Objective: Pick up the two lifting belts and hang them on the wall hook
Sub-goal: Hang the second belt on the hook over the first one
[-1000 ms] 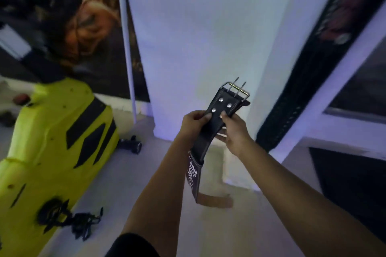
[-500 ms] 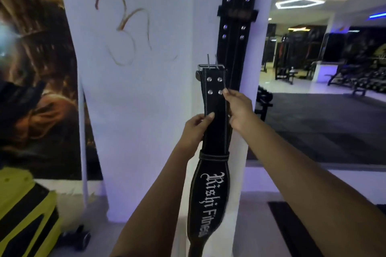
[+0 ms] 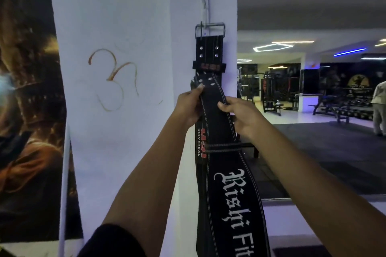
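Note:
A black lifting belt with white gothic lettering (image 3: 234, 190) is held up against a white pillar (image 3: 129, 131). My left hand (image 3: 189, 108) pinches its left edge just below the studded top end. My right hand (image 3: 240, 115) grips its right edge a little lower. The belt's top end is tilted left and blurred. Behind it a second black belt with red USI lettering (image 3: 209, 52) hangs by its metal buckle (image 3: 210, 29) from a hook on the pillar's corner; the hook itself is hard to make out.
An orange symbol (image 3: 113, 78) is drawn on the pillar's face. A dark poster (image 3: 27, 110) covers the wall at left. At right the gym floor opens up with benches and machines (image 3: 338, 108), and a person (image 3: 379, 108) stands at the far right edge.
The view has tilted up from the floor to the pillar. Both hands have raised the lettered belt toward the hanging belt's buckle, and its top end now tilts left.

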The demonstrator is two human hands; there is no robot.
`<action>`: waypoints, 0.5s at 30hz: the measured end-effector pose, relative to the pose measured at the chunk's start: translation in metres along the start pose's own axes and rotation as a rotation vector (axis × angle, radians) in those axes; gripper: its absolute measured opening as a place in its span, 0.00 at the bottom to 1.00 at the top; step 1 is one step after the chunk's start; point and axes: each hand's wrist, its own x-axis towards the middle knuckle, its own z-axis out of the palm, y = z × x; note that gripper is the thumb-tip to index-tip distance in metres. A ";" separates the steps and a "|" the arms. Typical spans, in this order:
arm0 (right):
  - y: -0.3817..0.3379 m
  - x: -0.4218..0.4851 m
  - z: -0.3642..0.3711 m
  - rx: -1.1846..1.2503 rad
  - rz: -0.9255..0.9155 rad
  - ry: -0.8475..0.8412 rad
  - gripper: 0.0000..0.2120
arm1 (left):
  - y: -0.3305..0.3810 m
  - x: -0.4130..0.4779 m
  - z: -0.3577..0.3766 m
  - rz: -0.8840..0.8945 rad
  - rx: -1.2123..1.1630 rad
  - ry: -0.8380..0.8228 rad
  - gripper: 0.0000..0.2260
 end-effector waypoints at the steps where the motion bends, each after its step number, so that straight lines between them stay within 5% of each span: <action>1: 0.004 -0.002 -0.004 -0.007 -0.017 0.004 0.15 | 0.006 0.003 0.007 0.013 -0.016 -0.021 0.11; 9: 0.046 -0.026 -0.028 -0.287 -0.211 0.052 0.05 | 0.015 0.015 0.039 0.105 -0.050 -0.035 0.07; 15: 0.045 -0.021 -0.023 -0.001 -0.187 0.198 0.07 | 0.004 0.016 0.040 0.252 0.079 -0.246 0.16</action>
